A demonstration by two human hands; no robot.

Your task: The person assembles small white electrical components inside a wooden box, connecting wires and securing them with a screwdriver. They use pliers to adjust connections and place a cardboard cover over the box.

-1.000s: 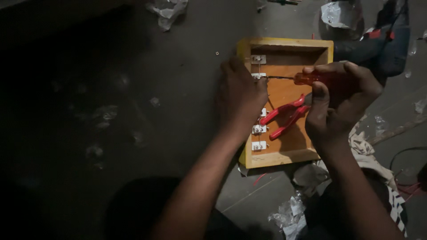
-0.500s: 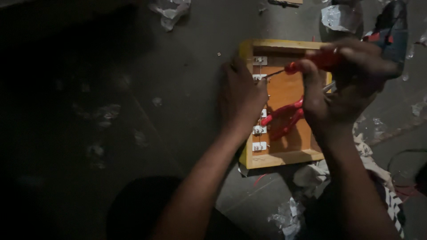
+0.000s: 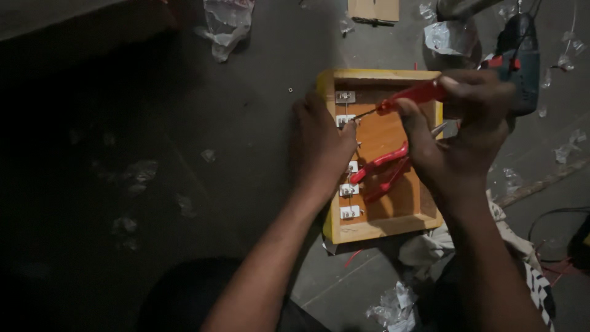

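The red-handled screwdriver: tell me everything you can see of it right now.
The screwdriver has a red handle, plastic by its look, and a thin dark metal shaft. The right hand grips the handle. It lies tilted, tip down-left, over the wooden box. The tip meets a small white terminal on the box's left wall, beside the left hand's fingertips.

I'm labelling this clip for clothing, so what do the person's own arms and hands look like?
Both the left hand and the right hand are bare: no gloves, rings, watch or bands show. Both forearms are uncovered, with no sleeves in view.
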